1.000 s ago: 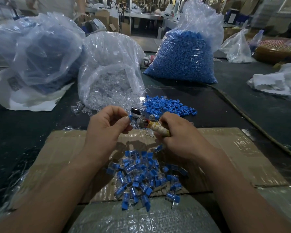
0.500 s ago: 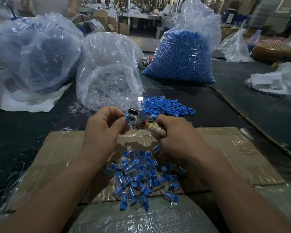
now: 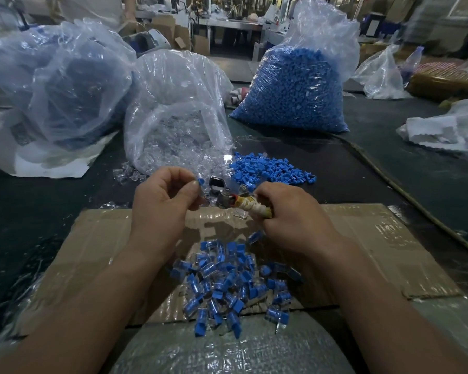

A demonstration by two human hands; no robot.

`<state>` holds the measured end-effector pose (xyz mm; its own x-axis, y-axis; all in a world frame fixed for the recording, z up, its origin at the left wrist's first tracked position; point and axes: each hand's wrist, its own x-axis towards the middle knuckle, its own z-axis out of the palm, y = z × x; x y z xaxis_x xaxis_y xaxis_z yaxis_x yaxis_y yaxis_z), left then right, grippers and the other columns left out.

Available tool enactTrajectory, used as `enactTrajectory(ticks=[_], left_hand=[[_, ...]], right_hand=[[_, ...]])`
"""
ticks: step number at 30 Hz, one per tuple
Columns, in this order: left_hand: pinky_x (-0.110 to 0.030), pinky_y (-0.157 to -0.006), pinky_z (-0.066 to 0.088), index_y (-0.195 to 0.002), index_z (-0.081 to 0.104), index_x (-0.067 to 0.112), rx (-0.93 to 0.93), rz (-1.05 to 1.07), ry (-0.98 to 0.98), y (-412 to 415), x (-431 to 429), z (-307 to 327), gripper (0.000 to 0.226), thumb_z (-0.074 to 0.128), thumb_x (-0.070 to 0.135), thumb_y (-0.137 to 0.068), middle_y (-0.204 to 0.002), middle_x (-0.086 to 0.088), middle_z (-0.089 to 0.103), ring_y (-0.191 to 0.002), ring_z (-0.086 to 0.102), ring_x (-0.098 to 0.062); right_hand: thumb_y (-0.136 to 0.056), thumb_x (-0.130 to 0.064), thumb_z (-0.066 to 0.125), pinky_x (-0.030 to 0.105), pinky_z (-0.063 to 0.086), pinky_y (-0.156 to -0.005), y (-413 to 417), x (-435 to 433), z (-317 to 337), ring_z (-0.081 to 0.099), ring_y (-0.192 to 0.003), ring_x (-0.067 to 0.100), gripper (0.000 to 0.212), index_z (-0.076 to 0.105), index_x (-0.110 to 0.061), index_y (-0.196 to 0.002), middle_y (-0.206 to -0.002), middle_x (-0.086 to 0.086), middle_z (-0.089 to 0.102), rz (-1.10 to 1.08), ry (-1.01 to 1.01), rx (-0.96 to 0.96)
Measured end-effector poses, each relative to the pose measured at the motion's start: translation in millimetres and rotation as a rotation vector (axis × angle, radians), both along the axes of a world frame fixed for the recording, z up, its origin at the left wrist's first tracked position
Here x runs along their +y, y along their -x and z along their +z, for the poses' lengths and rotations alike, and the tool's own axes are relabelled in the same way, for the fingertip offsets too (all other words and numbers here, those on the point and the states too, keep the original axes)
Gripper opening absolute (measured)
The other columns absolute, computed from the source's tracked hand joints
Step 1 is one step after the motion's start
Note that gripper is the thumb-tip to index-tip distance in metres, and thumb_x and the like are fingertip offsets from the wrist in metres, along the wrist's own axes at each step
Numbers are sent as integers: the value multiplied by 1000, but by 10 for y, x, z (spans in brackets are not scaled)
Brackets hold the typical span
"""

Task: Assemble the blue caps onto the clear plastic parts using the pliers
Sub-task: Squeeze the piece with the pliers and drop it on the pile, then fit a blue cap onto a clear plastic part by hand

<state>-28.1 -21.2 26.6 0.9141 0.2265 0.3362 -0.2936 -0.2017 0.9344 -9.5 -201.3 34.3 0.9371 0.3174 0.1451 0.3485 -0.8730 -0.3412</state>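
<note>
Blue-capped clear parts (image 3: 235, 287) lie in a loose pile on the near edge of a cardboard sheet (image 3: 376, 238), a few spilling onto a woven plastic sack (image 3: 227, 352) nearer still. Both hands are above the far half of the cardboard. Left hand (image 3: 160, 209): thumb and forefinger pinch a single blue cap (image 3: 200, 181); a clear bit shows just above it, too blurred to say whether the two are joined. Right hand (image 3: 295, 220): fingers curled tight round the pale-wrapped handle of the pliers (image 3: 227, 195), metal head pointing left toward the pinched cap. Cap sits just left of the head; contact cannot be told, nor whether the jaws are apart. Beyond the cardboard, on the dark table (image 3: 389, 163): a heap of loose blue caps (image 3: 270, 168) right of centre, and scattered loose clear parts (image 3: 125, 175) to its left, at the foot of an open bag of clear parts (image 3: 173, 125). Farther right, a full bag of blue caps (image 3: 295, 95). Far left, a large plastic bag (image 3: 60, 85) with dark contents, not identifiable.
</note>
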Motion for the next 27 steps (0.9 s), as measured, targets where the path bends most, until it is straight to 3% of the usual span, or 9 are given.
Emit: enactTrajectory(ticks=[3,6,10,15,18,21,25,27], left_hand=[[-12,-52,49,-77,60,14,33,-62,131,-2,64,48,18,57,-3,-83,-63,2,64,-55,60,-3],[-15,-44,45,-68,68,15,151,-273,177,38,107,98,13,61,5,-72,-61,0,67,-49,58,-8],[-14,-37,41,-62,71,14,348,-520,83,54,106,115,7,65,13,-59,-60,-6,67,-38,50,-4],[-15,-38,38,-63,71,14,413,-638,-84,76,73,89,14,71,23,-53,-54,-5,62,-40,48,-6],[-16,-39,39,-62,69,14,392,-533,-62,49,75,61,13,69,27,-59,-53,-2,61,-39,48,-5],[-12,-46,43,-68,65,19,248,-198,-148,-56,101,-35,10,66,16,-77,-58,3,63,-47,55,1],[-3,-55,40,-102,64,19,136,5,-347,-155,99,-157,16,57,13,-89,-88,13,59,-73,54,4],[-6,-72,32,-123,55,21,112,-33,-455,-203,104,-229,31,52,20,-93,-107,15,51,-92,49,1]], right_hand=[[-81,-28,63,27,32,-56,-24,-61,11,45,-73,10,16,52,-25,-92,-87,-6,52,-23,21,16],[-78,-29,68,25,34,-56,-29,-70,7,47,-74,5,19,55,-27,-92,-88,-8,56,-26,0,56],[-70,-38,76,31,45,-66,-14,-51,18,52,-79,9,29,57,-29,-91,-88,-8,59,-36,-31,130],[-63,-48,78,26,38,-60,-21,-55,21,50,-78,5,42,58,-29,-94,-88,-10,57,-54,-47,190],[-62,-51,77,28,44,-66,-27,-57,13,52,-79,6,45,60,-29,-97,-91,-10,59,-59,-39,222],[-60,-50,78,33,48,-75,-11,-37,7,54,-82,8,47,59,-29,-98,-90,-11,59,-53,-39,281],[-61,-47,78,25,38,-67,-7,-20,-21,44,-76,-1,52,55,-28,-104,-80,-19,45,-14,2,280],[-61,-47,78,23,34,-64,-14,-17,-26,40,-74,-2,54,54,-27,-105,-79,-21,42,-3,4,278]])
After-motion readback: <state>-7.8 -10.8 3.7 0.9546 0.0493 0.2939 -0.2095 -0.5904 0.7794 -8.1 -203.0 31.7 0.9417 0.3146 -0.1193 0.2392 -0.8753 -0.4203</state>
